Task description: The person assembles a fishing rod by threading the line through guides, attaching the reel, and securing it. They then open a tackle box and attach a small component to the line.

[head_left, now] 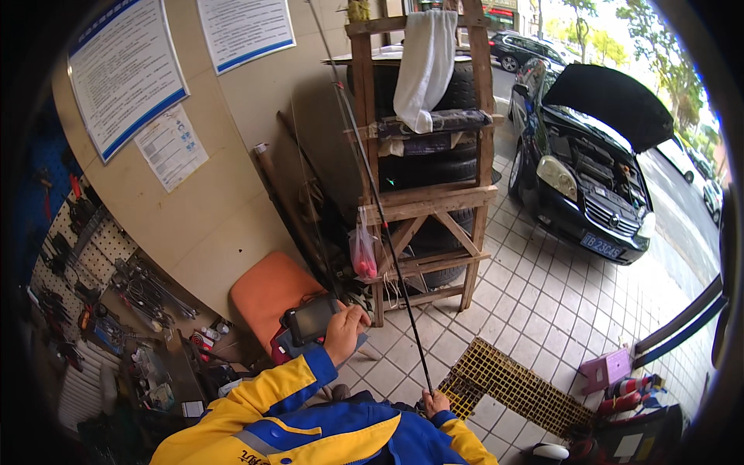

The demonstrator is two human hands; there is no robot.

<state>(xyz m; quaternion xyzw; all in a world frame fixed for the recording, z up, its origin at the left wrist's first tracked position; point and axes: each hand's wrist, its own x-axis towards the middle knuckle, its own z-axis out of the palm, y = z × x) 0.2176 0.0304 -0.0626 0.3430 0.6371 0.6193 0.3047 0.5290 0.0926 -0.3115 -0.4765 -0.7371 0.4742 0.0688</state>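
Observation:
My right hand [435,404] is closed around the lower end of a long, thin fishing rod [382,217]. The dark rod has small red marks and slants up and left past a wooden frame. My left hand [346,333] is raised in front of me with its fingers bent together; whatever they may pinch is too small to make out. Just beside that hand, a dark handheld device [310,319] with a screen rests over an orange chair [267,298]. Whether the left hand touches the device cannot be told.
A wooden frame [430,200] stands before stacked tyres [426,167], with a white towel [425,70] over it. A black car [593,170] has its hood up. Tools hang on a pegboard [66,256]. A yellow floor grate [511,387] and pink stool [606,370] lie to the right.

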